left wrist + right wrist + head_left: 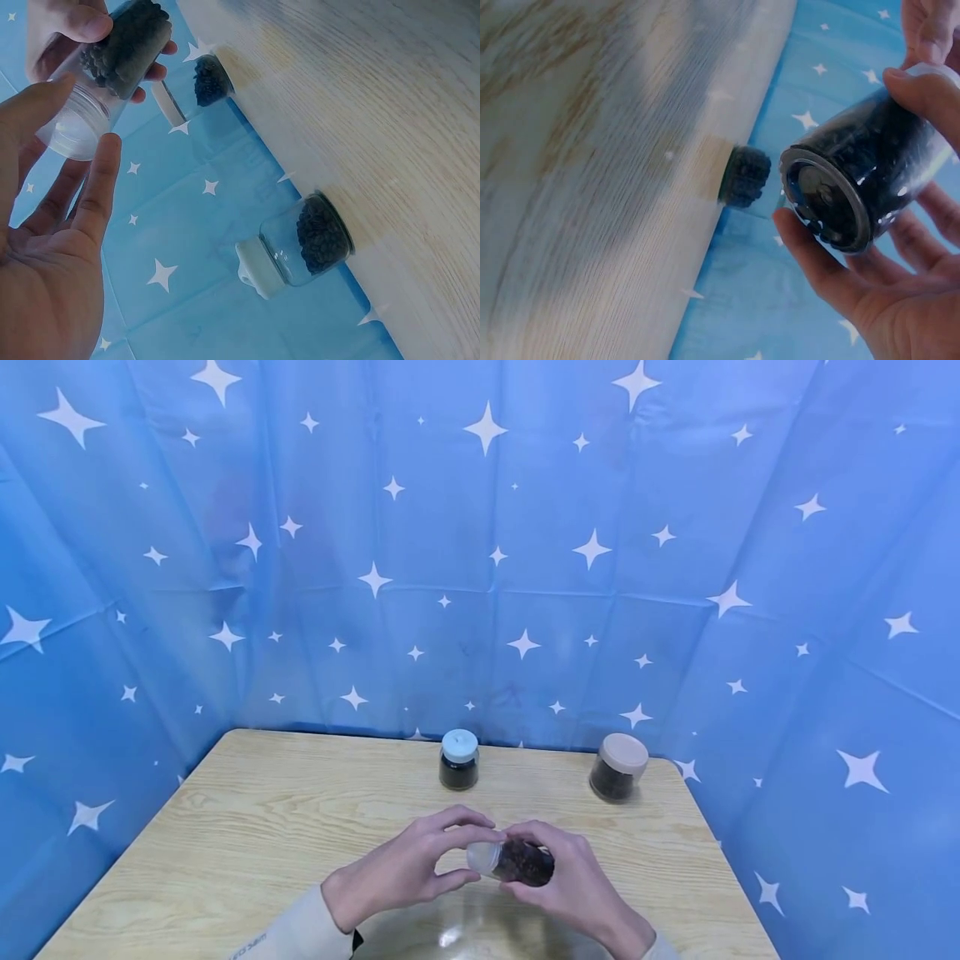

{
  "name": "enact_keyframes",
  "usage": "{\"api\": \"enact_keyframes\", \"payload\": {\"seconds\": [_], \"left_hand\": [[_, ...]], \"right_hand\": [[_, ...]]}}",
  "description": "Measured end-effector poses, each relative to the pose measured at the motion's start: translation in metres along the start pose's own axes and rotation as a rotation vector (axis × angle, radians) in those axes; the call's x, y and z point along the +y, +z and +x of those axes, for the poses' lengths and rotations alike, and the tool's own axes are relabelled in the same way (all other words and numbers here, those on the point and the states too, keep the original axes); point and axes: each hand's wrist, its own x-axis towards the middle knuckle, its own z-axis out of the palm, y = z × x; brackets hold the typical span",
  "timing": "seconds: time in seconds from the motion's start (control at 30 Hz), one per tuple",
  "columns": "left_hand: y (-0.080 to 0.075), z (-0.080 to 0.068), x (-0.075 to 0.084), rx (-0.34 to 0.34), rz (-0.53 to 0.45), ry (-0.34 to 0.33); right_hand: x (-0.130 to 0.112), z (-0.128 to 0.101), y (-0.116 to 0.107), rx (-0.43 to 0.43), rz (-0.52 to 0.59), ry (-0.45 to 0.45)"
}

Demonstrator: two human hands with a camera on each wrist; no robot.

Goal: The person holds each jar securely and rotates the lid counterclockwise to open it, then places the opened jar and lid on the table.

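Both hands hold one clear jar (525, 862) of dark pieces, tipped on its side above a glass bowl (465, 931) at the near table edge. My right hand (557, 862) grips the jar's body, fingers curled round it; the right wrist view shows the jar's base (832, 199) facing the camera. My left hand (476, 852) pinches the jar's clear cap end (71, 124) between thumb and fingers. The bowl is only partly in view below the hands.
Two more jars of dark pieces stand at the back of the wooden table (262, 810): one with a pale blue lid (459, 760), one with a beige lid (618, 767). A blue star-patterned curtain (480, 568) encloses the table on three sides.
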Motion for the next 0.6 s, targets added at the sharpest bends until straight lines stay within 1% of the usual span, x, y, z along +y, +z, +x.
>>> {"api": "enact_keyframes", "payload": {"seconds": [0.07,0.13,0.3,0.47,0.6], "left_hand": [[0.0006,0.0005,0.0003,0.01,0.01,0.006],[0.0011,0.0006,0.0008,0.015,0.005,-0.004],[0.0025,-0.0009,0.0016,0.02,-0.044,-0.042],[0.0046,-0.0026,0.0007,0.044,-0.067,-0.039],[0.0055,-0.0029,0.0013,0.052,-0.109,-0.069]], "right_hand": [[-0.0002,-0.0002,-0.0002,0.004,-0.006,-0.001],[-0.0007,-0.0004,-0.0005,0.004,-0.009,-0.001],[-0.0027,-0.0002,-0.0003,-0.002,-0.007,0.005],[-0.0044,0.0001,0.0009,-0.003,-0.013,0.01],[-0.006,0.0011,0.0018,-0.016,-0.016,0.017]]}}
